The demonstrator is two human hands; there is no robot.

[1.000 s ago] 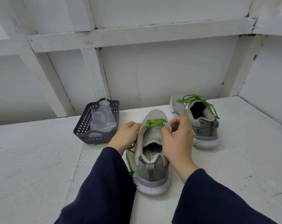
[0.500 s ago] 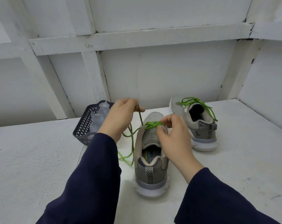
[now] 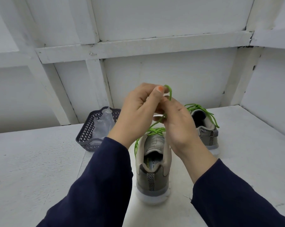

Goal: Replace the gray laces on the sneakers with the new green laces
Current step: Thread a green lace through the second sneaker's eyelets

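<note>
**Both hands hold a green lace up over the near sneaker**

On my head feed, both hands are raised above the near sneaker (image 3: 153,169), which stands on the white table (image 3: 32,169) with its heel toward me and its toe pointing at the wall. The left hand (image 3: 135,112) pinches the green lace (image 3: 170,94) between thumb and forefinger at the lace's highest point, with the other fingers curled in behind. The right hand (image 3: 179,126) sits just beside and slightly below it, touching the left hand. Its fingers are bent around the same lace lower down, but the left hand covers part of that grip, so I cannot tell exactly which fingers close on it.

From the hands the lace runs down to the front eyelets of the near sneaker, where a few green crossings show above the tongue. Another stretch of it hangs down the shoe's left side and passes behind the dark blue left sleeve (image 3: 105,177).

The far sneaker (image 3: 209,136) stands to the right and farther back, partly behind the right hand, with its heel also turned toward me. It carries a second green lace (image 3: 200,108), threaded up to the collar with loose ends draped over its right side.

To the left of the shoes, near the wall, a dark latticed basket (image 3: 83,136) sits on the table with a clear plastic bag (image 3: 104,126) in it.
</note>
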